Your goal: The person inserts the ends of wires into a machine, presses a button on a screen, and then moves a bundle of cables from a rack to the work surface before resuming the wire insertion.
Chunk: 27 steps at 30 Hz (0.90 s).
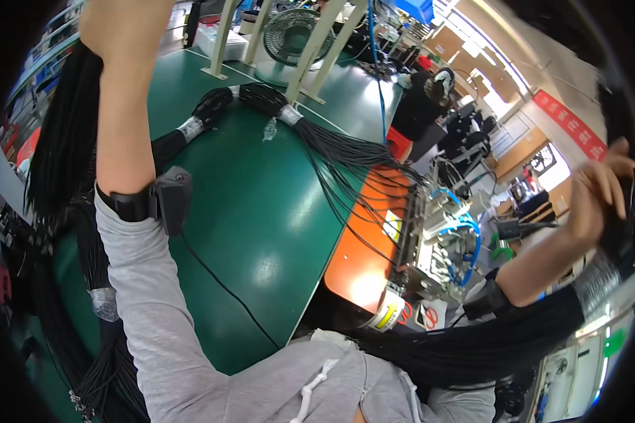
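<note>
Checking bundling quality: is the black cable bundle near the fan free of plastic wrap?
No: clear wrap circles the black cable bundle at more than one spot.

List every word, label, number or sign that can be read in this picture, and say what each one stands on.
Red banner at upper right: a row of large white characters, not copied out here.
Yellow label at the near end of the orange panel: an arrow sign; the lettering beside it is too small to read.
Yellow-and-white sticker by the panel's right edge: marks too small to read.
</note>
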### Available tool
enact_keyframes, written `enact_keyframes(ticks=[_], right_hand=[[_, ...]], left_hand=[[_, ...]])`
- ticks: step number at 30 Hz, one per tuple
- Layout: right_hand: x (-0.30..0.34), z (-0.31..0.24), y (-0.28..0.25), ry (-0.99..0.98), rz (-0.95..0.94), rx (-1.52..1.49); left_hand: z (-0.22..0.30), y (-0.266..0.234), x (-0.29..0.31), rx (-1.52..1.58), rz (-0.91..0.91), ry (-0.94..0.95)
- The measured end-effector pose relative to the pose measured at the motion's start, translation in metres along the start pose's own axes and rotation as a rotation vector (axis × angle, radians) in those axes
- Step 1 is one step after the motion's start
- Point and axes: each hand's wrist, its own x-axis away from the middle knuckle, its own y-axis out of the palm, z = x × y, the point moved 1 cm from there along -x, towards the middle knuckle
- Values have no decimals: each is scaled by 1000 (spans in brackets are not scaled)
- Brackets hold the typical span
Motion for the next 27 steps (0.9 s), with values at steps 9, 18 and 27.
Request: enact_keyframes(ticks=[9, 18, 27], right_hand=[[-134, 188, -213, 548, -231, 487], [-61, 226, -242, 259, -122, 1533], [69, 174, -183, 605, -240, 1706]], left_hand=[[-117, 70, 167, -418, -363, -144], [-86, 91, 277, -395, -856, -60], [148, 102, 399, 608, -1672, -916]])
